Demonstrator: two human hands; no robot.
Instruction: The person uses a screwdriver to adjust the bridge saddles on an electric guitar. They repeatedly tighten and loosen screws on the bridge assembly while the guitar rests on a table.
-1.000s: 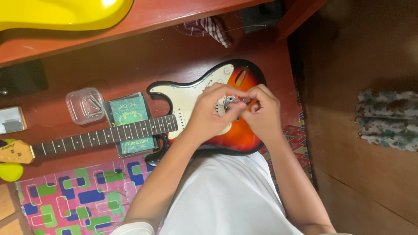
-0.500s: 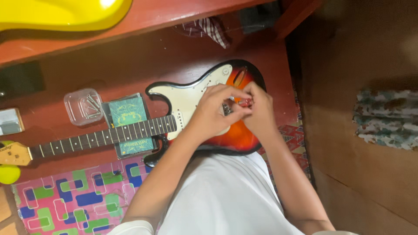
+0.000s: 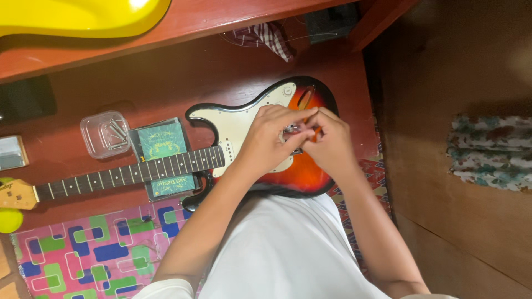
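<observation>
An electric guitar with a red sunburst body and a white pickguard lies flat on a red wooden surface, its neck running left. My left hand and my right hand meet over the bridge area of the body. Fingertips of both hands pinch at small metal parts there. What exactly each finger grips is hidden by the hands.
A green packet lies under the neck. A clear plastic box with metal pieces sits to its left. A yellow object rests on the upper shelf, a checked cloth behind the guitar, a patterned mat below.
My hands stay at the bridge; the fingers have shifted slightly, with the right hand closing in toward the left. The guitar has not moved.
</observation>
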